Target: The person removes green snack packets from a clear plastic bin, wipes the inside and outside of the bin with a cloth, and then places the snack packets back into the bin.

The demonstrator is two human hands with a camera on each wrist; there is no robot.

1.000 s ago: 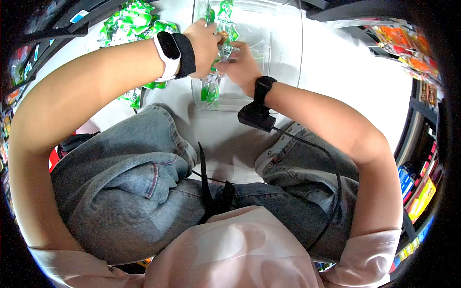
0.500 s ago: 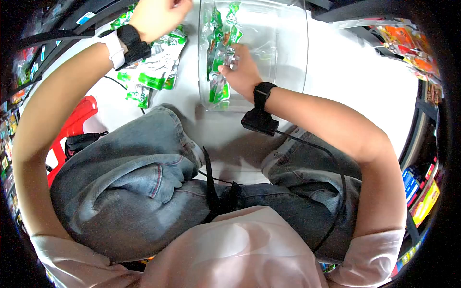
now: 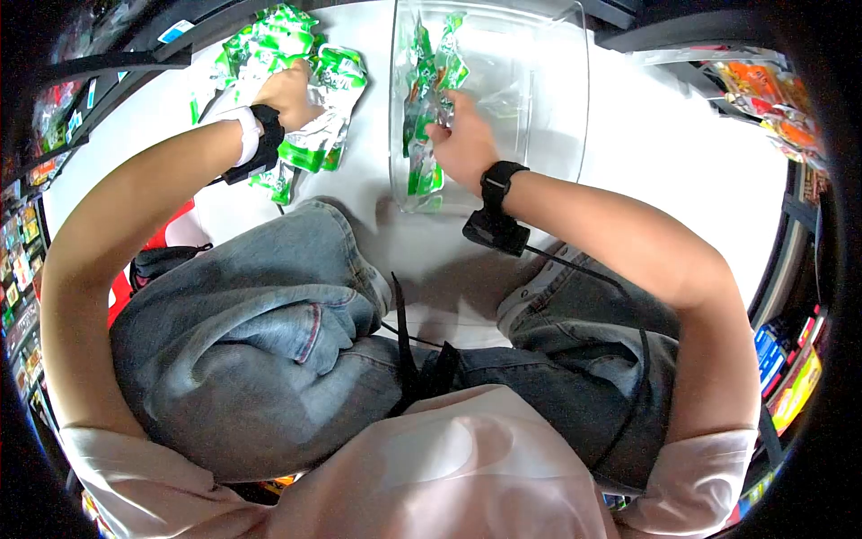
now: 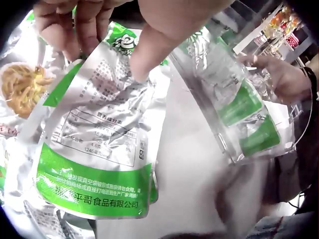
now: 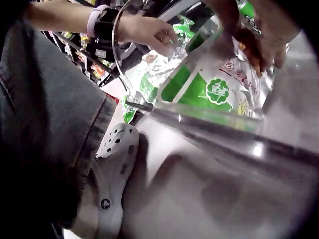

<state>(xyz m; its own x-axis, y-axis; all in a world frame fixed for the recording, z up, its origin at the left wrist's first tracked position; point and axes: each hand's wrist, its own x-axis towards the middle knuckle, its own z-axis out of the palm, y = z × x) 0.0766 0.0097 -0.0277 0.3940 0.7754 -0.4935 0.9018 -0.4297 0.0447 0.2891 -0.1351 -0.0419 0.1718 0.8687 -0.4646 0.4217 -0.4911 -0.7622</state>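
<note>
In the head view, my left hand (image 3: 289,97) is over a pile of green-and-white food packets (image 3: 339,70) on the left. Up close, the left thumb lies across a silver pouch with a green bottom band (image 4: 94,199), fingers curled at its upper edge, pinching it. My right hand (image 3: 467,139) reaches into a clear plastic bin (image 3: 548,171), holding the packets (image 3: 424,171) that stand along its left side. In the right wrist view, its bent fingers are at the upper part of a green-and-white packet (image 5: 199,92), seen through the bin wall.
Dark shelves with packaged goods (image 3: 786,368) flank both sides. The bin sits on a white floor between the legs, just beyond the shoe (image 5: 117,164). A red object (image 3: 171,229) and a black bag (image 3: 171,262) lie beside the left knee. A cable (image 3: 642,359) runs from the right wrist.
My left hand left the bin, swung out to the upper left, then came down on the packet pile. My right hand stayed at the packets inside the bin. The view shifted slightly.
</note>
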